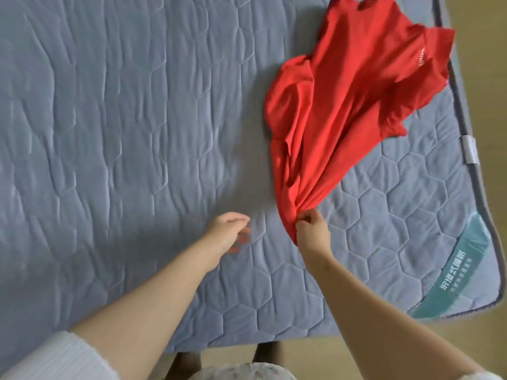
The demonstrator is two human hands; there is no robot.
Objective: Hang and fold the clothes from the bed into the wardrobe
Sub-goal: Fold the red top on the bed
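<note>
Open quilted mattress [109, 133] is spreading left of and beyond your left hand [231, 230] — you are reaching over free room. On your right, the red garment [343, 105] is sprawling to the mattress edge, filling that side.

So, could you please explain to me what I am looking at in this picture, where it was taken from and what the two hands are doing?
No machine here: a person wears a camera on the head, so this one picture looks down along their own arms. The right hand pinches a bunched end of a red shirt, which lies crumpled on the bed's blue quilted mattress. The left hand is open beside it and holds nothing. Wooden floor shows past the mattress edge.
</note>
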